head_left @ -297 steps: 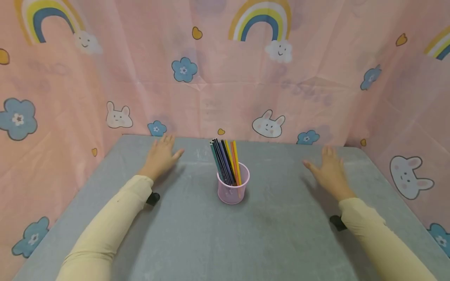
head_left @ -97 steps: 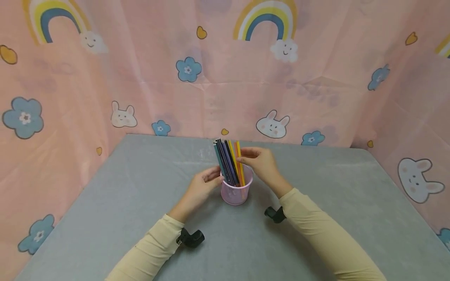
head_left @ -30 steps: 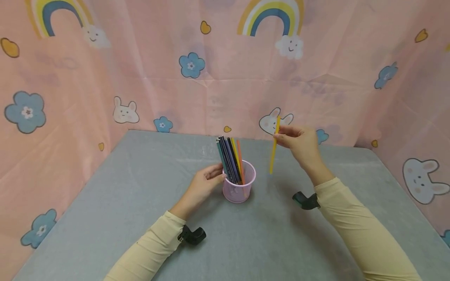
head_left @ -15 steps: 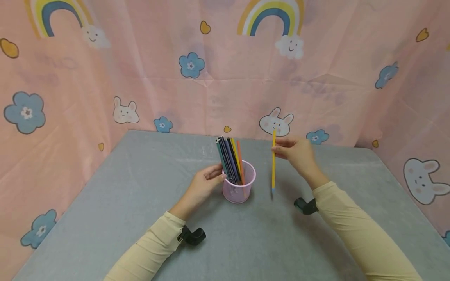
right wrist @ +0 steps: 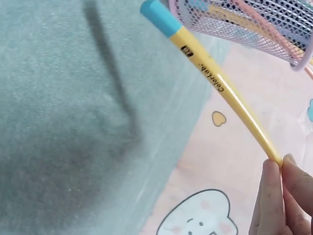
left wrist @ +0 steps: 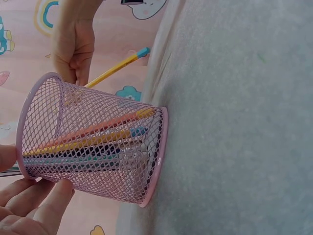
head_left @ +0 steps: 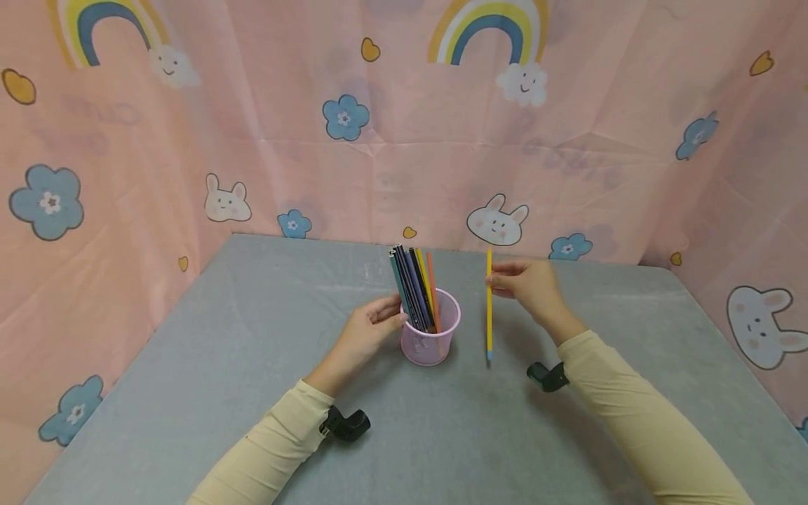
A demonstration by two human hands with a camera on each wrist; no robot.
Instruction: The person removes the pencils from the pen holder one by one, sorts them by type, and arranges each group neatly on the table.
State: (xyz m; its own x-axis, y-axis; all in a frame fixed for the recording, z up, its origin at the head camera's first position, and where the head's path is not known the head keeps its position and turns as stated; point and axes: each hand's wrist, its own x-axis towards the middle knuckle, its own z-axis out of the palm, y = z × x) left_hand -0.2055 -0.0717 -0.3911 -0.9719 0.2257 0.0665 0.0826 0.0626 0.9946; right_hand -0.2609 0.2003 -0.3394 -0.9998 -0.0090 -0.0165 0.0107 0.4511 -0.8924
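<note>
In the head view, a pink mesh pen cup (head_left: 424, 349) stands upright on the table, with several pencils leaning left in it. My left hand (head_left: 364, 335) holds the cup's rim on the left side, thumb and fingers around the edge. To the right of the cup, my right hand (head_left: 529, 289) pinches a yellow pencil (head_left: 489, 312) near its upper end between thumb and fingers. The pencil hangs upright, its blue end pointing down close over the table. Printed lettering shows along that pencil (right wrist: 220, 83) in the right wrist view.
The grey tabletop (head_left: 265, 435) runs up to a pink curtain (head_left: 416, 168) with printed rainbows, flowers and rabbits, which surrounds it at the back and both sides. Dark wrist cameras (head_left: 346, 425) sit on both wrists beside the beige sleeves.
My right hand has drawn the yellow pencil out of the cup, carried it right, and lowered it toward the table with its blue end down. The left hand has stayed at the rim.
</note>
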